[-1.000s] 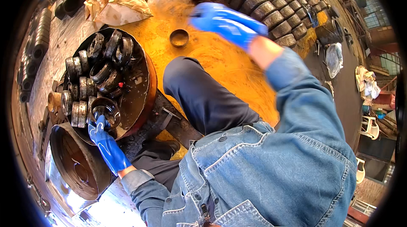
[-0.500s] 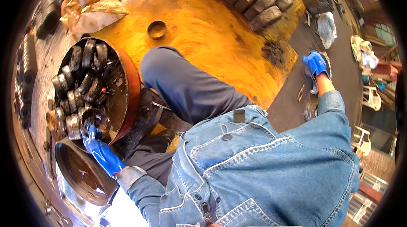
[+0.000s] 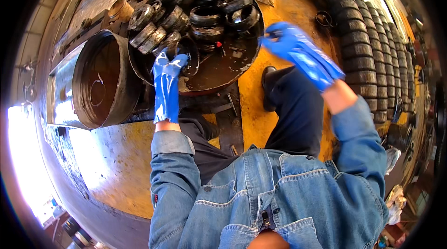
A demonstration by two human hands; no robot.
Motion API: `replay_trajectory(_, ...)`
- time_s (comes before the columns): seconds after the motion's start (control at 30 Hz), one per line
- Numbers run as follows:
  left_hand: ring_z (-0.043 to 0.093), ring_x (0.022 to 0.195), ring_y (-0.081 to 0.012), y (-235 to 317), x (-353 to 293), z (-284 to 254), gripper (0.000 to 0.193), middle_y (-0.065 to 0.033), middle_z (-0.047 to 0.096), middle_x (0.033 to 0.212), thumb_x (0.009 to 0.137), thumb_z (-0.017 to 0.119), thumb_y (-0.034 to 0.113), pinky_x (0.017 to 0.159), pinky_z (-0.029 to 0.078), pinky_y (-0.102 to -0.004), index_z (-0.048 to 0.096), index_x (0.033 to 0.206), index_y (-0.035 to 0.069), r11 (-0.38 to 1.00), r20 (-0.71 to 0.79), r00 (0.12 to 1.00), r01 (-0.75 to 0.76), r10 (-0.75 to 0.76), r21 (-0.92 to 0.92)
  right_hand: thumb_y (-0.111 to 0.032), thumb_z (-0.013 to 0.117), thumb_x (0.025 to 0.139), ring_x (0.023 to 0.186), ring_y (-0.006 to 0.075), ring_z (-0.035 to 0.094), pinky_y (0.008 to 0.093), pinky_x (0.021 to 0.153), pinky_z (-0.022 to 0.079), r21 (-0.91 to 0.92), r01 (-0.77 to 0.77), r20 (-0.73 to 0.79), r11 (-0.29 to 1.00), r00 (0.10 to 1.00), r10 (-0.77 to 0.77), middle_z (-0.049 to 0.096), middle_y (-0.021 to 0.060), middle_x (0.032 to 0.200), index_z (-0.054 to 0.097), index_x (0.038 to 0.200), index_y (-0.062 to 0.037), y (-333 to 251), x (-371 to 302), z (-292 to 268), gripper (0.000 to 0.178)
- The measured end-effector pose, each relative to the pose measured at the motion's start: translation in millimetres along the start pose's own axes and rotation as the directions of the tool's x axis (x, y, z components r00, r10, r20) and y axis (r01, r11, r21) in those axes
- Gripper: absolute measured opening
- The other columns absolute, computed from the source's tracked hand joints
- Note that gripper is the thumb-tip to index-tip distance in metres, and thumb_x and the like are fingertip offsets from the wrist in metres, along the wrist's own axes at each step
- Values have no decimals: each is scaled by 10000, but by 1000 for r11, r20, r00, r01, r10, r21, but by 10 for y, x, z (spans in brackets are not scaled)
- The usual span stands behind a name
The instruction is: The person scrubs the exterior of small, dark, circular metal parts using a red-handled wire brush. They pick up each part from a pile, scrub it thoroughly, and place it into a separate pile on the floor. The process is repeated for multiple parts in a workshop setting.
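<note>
My left hand (image 3: 168,74), in a long blue rubber glove, grips the near-left rim of a dark, wet ring (image 3: 190,58). This ring sits tilted at the near edge of a big round basin (image 3: 253,60) with dark liquid in its bottom. Several oily black rings (image 3: 205,16) are heaped in the basin's far and left part. A small red thing (image 3: 219,44) lies near them. My right hand (image 3: 298,51), gloved in blue too, is over the orange floor just right of the basin's rim. Motion smears its curled fingers, and I see nothing clear in them.
A large rusty drum (image 3: 104,79) lies left of the basin. Long rows of stacked dark rings (image 3: 356,53) line the right side. A handled metal tool (image 3: 232,104) lies on the floor by the basin, and a loose ring (image 3: 323,18) is at the far right.
My view has turned toward the basin. My right hand has come from the far right, where it was at a grey cloth, to beside the basin. My left hand stays on the ring.
</note>
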State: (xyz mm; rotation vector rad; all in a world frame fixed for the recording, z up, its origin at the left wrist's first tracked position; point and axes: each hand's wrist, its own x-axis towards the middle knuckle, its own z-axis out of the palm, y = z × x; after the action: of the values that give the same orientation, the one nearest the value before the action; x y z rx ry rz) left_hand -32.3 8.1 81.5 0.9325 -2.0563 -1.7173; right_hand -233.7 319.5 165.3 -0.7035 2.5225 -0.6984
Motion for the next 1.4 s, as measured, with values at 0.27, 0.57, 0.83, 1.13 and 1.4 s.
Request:
replay_trajectory(0.27,678,1089,-216,-125,38,208,718,-155,718,1192,721,846,262,978,535,-351,608,1326,-43,869,-10,997,-67,82,491,-444,823,772,1228,330,651,521,984,529,-276,-213,263,937,921,287,667,107,1341,660,1314,-131,-620,961,1432,647)
replay_trajectory(0.57,684,1140,-314,-66,-65,345,630,-193,708,1207,675,759,240,1032,518,-372,668,1262,29,775,187,963,-269,196,572,-397,759,822,1149,334,683,431,992,541,-177,-234,210,956,940,269,707,161,1227,684,1213,-99,-462,1045,1592,497)
replay_trajectory(0.83,676,1138,-338,-208,-25,320,601,-190,706,1202,651,745,128,1030,524,-379,684,1246,65,715,268,942,-328,200,618,-395,751,839,901,313,723,390,864,569,133,38,55,990,997,-46,740,173,958,717,1031,-78,-248,877,720,371)
replay_trajectory(1.13,703,1076,-235,-306,-77,219,594,-145,735,1167,648,746,74,988,531,-314,689,1238,43,862,192,972,-209,133,461,-421,762,853,828,222,725,354,821,577,423,325,-219,846,943,-252,744,82,853,766,1021,-126,-818,518,176,340)
replay_trajectory(1.4,689,1122,-277,-54,-79,342,637,-178,712,1198,646,754,122,1005,529,-345,668,1271,39,822,261,956,-254,133,511,-585,653,873,1021,342,713,399,910,550,176,241,28,954,968,-250,754,152,1083,747,1119,-81,-939,647,774,568)
